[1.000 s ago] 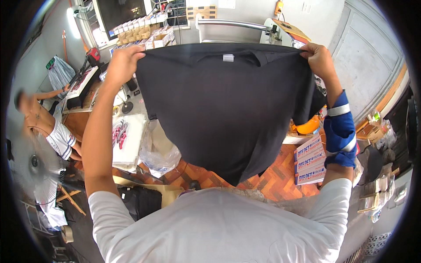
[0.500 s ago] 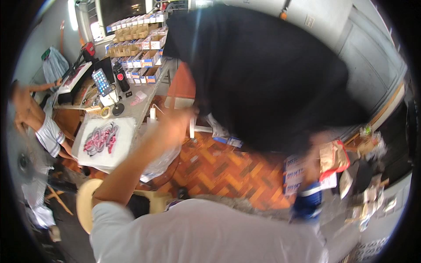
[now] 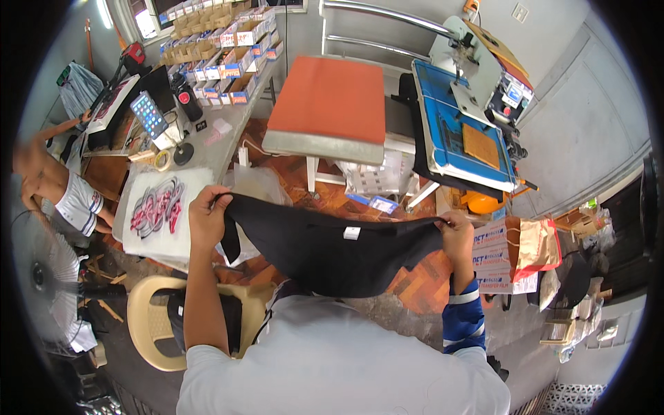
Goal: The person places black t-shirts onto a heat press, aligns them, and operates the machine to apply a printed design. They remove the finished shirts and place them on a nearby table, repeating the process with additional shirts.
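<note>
A black shirt (image 3: 325, 252) with a small white label (image 3: 351, 233) hangs stretched between my hands in front of my chest. My left hand (image 3: 207, 220) pinches one upper corner, thumb on top. At the opposite corner, my right hand (image 3: 458, 242) grips the fabric between thumb and fingers. The cloth's top edge sags a little between the two hands, and its lower part falls toward my body. A blue band with pale stripes covers my right forearm.
An orange-topped table (image 3: 328, 97) stands ahead, left of a sewing machine on a blue table (image 3: 436, 117). On the left, a grey worktable (image 3: 225, 145) carries a phone (image 3: 149, 114), small boxes and a printed sheet (image 3: 149, 183). A yellowish chair (image 3: 142, 315), a fan and another person are left; cartons (image 3: 492, 252) stand right.
The black shirt has come down from high in front of me, where it hid the tables, and now hangs lower, spread between both hands. My left hand has moved left.
</note>
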Demonstrator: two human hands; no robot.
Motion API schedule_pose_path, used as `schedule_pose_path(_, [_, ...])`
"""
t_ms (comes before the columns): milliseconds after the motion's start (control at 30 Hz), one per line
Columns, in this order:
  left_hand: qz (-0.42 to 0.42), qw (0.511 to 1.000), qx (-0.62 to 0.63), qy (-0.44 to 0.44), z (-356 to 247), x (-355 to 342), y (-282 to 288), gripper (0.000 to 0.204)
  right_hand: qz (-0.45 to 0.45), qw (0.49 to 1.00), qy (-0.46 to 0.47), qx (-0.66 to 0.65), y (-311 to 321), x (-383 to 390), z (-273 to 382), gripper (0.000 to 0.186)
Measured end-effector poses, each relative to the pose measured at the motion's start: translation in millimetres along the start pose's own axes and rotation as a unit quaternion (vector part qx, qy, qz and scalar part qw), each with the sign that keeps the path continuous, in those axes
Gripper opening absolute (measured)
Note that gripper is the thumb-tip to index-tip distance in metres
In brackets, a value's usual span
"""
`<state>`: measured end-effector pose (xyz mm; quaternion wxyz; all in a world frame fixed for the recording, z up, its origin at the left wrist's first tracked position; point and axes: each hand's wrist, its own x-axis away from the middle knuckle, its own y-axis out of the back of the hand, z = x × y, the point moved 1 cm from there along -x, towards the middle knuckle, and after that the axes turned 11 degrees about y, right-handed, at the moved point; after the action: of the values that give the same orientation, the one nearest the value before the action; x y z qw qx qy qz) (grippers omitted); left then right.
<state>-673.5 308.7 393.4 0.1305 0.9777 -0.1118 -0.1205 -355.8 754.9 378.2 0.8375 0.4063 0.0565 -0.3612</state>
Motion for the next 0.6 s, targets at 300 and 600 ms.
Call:
schedule_pose_path(300, [0.130,0.987,0.059,0.070,94.5,-112.5,-25.1,0.009,0.061,0.992,-0.106,0.025,-75.9,-52.5,-31.3,0.022])
schedule_pose_path(600, [0.107,0.992,-0.031,0.050,72.8,-201.8,-5.7,0.006,-0.003,0.972,-0.135,-0.193,-69.6,-124.4,-4.7,0.015])
